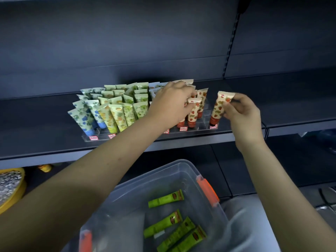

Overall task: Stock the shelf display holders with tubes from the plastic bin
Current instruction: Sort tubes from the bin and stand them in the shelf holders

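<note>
shelf [54, 113] dark matte metal | plastic bin [183, 166] clear, green tubes [165, 199] lying flat inside | acrylic holder [203, 122] stepped, transparent | R hand [242, 115] pinching strawberry tube [218, 110] near crimped top, cap down at holder's edge | L hand [169, 106] fingers curling on neighbour tube [193, 113] | I am judging tubes light, soft, glossy-slippery: am gripping by stiff crimp, not squeezing body

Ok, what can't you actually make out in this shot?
Head view only:
- Price labels on the clear holder: too small to read.
- Pale tubes behind the left hand: mostly hidden by it.
- Plastic bin: cut off by the bottom edge, so the green tubes can't be counted.
- Print on the strawberry tube in the right hand: blurred.
</note>
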`<state>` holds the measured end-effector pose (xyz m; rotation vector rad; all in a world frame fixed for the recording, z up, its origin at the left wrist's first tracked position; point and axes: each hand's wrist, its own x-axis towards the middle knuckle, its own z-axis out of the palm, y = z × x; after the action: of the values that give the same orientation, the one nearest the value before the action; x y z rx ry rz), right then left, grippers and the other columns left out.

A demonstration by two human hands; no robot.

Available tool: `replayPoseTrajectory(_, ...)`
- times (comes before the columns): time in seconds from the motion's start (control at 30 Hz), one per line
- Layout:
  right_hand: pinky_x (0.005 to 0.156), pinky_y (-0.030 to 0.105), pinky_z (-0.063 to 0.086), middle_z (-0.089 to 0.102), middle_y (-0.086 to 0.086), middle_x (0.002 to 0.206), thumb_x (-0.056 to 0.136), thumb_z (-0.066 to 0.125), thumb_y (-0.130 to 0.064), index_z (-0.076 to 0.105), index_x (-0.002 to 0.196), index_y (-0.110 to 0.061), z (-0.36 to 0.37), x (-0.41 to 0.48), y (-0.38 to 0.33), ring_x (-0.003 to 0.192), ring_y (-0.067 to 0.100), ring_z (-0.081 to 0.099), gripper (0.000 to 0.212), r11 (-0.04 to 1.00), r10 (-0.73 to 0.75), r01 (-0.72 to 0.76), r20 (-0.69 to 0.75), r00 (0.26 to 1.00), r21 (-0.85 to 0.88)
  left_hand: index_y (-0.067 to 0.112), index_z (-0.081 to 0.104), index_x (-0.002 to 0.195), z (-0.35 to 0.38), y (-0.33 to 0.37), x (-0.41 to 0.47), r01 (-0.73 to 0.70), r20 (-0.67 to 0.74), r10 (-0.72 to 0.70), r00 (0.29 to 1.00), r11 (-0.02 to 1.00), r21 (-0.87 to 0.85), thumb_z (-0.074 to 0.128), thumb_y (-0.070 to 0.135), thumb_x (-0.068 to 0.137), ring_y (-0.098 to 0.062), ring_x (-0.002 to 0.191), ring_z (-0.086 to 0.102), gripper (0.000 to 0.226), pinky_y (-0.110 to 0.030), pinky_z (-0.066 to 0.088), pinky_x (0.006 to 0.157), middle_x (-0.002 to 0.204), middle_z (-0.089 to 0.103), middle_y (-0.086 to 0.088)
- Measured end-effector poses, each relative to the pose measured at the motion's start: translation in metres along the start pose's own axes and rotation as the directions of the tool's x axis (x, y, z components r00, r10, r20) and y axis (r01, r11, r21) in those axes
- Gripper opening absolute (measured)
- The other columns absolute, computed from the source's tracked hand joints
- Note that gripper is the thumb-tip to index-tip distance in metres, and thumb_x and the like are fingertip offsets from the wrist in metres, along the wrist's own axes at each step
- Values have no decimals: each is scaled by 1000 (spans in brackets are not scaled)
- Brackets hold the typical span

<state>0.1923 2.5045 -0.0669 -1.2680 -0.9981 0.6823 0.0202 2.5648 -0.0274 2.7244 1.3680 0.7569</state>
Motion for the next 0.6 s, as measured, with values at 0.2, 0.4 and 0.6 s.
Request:
replayPoseTrajectory(0.2,86,31,55,69,8,102,93,54,-6,60,108,-13,7,25,14,95,16,67,18,997,-47,55,149,988,-53,24,64,112,21,1,13,19,-29,-18,999,999,39,58,29,91,-20,119,45,22,-34,35,98,123,59,7)
replayPoseTrajectory(0.4,82,30,56,69,2,98,93,55,-8,61,106,-19,17,33,28,92,12,67,18,994,-21,44,212,977,-104,21,66,105,30,-8,12,35,-93,-33,995,999,13,58,25,91,-19,114,48,16,-35,36,96,114,65,7)
replayPoseTrajectory(0.6,85,32,56,69,2,101,92,57,-9,62,110,-21,16,34,33,95,11,66,23,989,-26,59,231,973,-135,22,66,107,31,-10,12,35,-104,-36,994,999,-11,58,27,91,-18,115,46,18,-33,34,95,114,65,8)
